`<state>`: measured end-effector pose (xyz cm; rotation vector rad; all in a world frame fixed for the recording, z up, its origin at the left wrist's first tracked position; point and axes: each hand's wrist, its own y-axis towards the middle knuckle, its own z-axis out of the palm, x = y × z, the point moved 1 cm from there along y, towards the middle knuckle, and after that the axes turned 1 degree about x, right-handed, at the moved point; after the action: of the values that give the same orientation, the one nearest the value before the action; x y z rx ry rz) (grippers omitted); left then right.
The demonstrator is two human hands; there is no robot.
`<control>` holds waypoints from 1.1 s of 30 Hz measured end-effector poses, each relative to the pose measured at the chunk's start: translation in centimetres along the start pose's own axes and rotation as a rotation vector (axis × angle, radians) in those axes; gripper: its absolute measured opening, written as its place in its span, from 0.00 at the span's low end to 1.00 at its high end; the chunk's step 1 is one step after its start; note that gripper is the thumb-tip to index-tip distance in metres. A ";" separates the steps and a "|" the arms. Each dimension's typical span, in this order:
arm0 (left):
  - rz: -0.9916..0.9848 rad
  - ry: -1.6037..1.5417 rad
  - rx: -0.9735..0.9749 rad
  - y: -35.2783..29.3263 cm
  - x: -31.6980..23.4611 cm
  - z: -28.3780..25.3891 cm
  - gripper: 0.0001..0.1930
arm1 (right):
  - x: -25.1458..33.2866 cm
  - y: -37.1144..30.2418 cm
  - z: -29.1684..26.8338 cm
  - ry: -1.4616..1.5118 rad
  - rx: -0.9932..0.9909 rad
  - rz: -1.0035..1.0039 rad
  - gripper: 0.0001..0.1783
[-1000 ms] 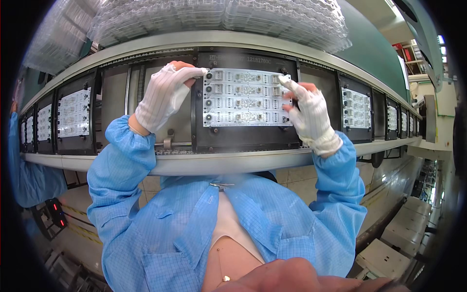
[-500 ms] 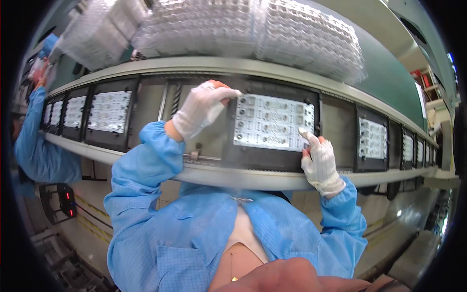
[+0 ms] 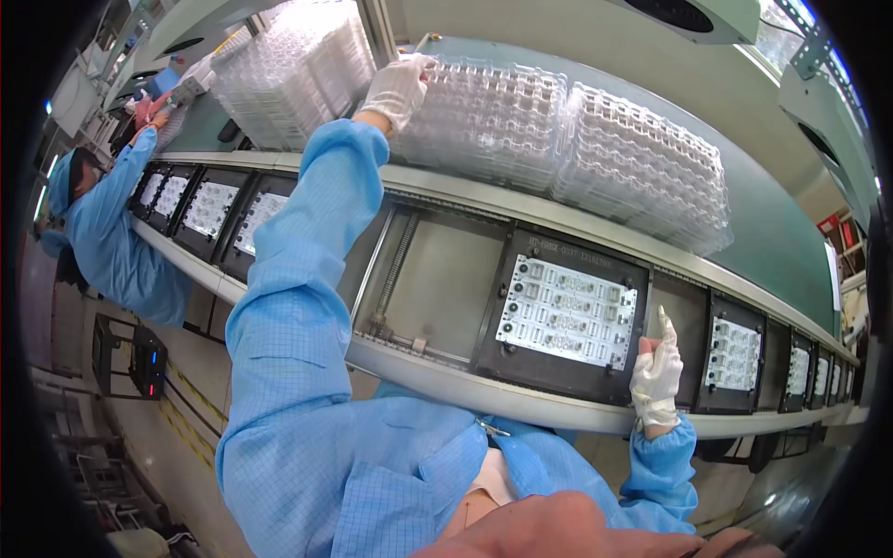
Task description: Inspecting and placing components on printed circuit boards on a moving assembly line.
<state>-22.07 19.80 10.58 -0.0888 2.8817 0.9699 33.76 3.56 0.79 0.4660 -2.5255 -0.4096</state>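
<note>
Head view looks down on a person in a blue smock at a conveyor line. Their left hand (image 3: 398, 88), in a white glove, reaches up and away to a stack of clear blister trays (image 3: 484, 121) on the green shelf (image 3: 772, 232) above the line; the fingers curl over the stack's near top corner, touching it, though I cannot tell whether they actually grip a tray. The stack lies directly under that hand, its long side running along the shelf to the right, beside a second stack of the same trays (image 3: 642, 172). The trays look thin, glossy and pocketed. Well apart, the right hand (image 3: 657, 372) rests low with fingers straight and together, holding nothing, touching the right edge of a black carrier (image 3: 567, 316) that holds a white circuit panel.
</note>
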 end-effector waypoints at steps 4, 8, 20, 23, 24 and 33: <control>-0.019 0.211 0.202 -0.3 -0.9 -1.6 0.14 | -0.9 -0.3 -0.9 0.203 0.047 -0.112 0.30; -0.041 0.109 0.321 0.3 -5.0 -1.8 0.14 | -0.4 -1.4 -1.7 0.239 0.133 -0.016 0.31; 0.099 -0.402 0.031 0.9 -6.3 0.7 0.17 | 1.1 5.6 -2.9 0.100 0.259 -0.224 0.33; 0.100 -0.518 0.063 -0.9 -4.9 -1.6 0.15 | -1.0 12.2 -3.2 0.056 -0.002 -0.162 0.32; 0.037 -0.585 0.138 -1.9 -6.4 -3.5 0.17 | -2.4 14.4 -3.3 0.113 -0.074 -0.106 0.32; 0.342 -0.551 0.234 -10.3 -13.6 -6.4 0.21 | -12.1 28.4 -4.5 -0.205 -0.239 0.035 0.28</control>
<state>-8.15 8.03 11.00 0.6056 2.4974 0.5634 39.02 32.99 9.68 0.3003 -2.6294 -0.7708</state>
